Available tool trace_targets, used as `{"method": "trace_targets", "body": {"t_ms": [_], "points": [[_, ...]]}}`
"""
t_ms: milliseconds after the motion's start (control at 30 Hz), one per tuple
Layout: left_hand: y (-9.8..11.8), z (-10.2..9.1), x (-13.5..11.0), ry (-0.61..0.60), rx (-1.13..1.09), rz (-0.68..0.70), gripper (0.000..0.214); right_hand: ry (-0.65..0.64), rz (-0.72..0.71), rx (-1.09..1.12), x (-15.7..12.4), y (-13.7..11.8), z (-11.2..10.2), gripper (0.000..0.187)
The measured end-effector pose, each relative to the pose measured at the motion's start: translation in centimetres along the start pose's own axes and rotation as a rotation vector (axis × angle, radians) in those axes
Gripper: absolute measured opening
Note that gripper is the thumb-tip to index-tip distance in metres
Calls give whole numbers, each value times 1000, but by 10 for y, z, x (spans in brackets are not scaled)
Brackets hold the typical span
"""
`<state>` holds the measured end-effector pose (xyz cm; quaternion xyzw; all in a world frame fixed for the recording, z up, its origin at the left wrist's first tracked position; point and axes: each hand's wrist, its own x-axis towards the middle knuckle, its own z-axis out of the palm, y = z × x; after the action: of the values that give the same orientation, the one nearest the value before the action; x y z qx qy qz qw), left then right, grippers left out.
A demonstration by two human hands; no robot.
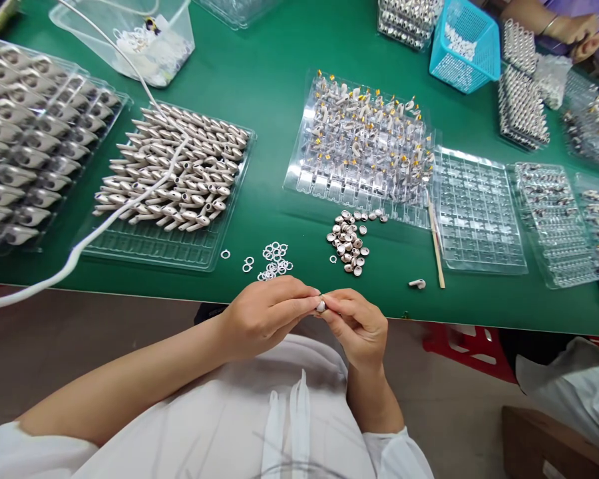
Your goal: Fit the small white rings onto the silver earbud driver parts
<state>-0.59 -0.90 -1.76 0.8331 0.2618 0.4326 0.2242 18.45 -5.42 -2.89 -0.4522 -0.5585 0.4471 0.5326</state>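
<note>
Both my hands meet over the table's front edge, fingertips pinched around a small pale earbud [321,306]. Most of it is hidden by the fingers. My left hand [272,313] grips it from the left, and my right hand [355,324] from the right. Just beyond my left hand lie several loose white rings [275,267]. A heap of small silver-beige caps [348,243] is beyond my right hand. To the right rests a white stemmed earbud piece [417,284] beside a thin wooden stick [436,249].
A tray of beige stemmed shells [180,166] and a larger tray [14,133] stand left, crossed by a white cable [124,207]. Trays of parts with orange bits [364,136], a clear tray [479,209] and a blue basket [465,43] are right. Another person's hands [579,36] show top right.
</note>
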Motion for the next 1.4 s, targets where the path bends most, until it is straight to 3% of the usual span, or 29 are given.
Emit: {"method": "trace_targets", "body": {"t_ms": [567,867,1067,1400], "points": [[-1,0,-2,-11,7,-16,17,-4,1,41,-2,3,2,30],[1,2,-1,20,-44,-53,15,25,-34,-63,-1,1,4,25],[0,2,-2,7,-40,-46,16,-6,-101,-97,0,0,2,32],[0,3,-2,15,-28,-35,15,-3,-22,-79,-3,1,2,21]]}}
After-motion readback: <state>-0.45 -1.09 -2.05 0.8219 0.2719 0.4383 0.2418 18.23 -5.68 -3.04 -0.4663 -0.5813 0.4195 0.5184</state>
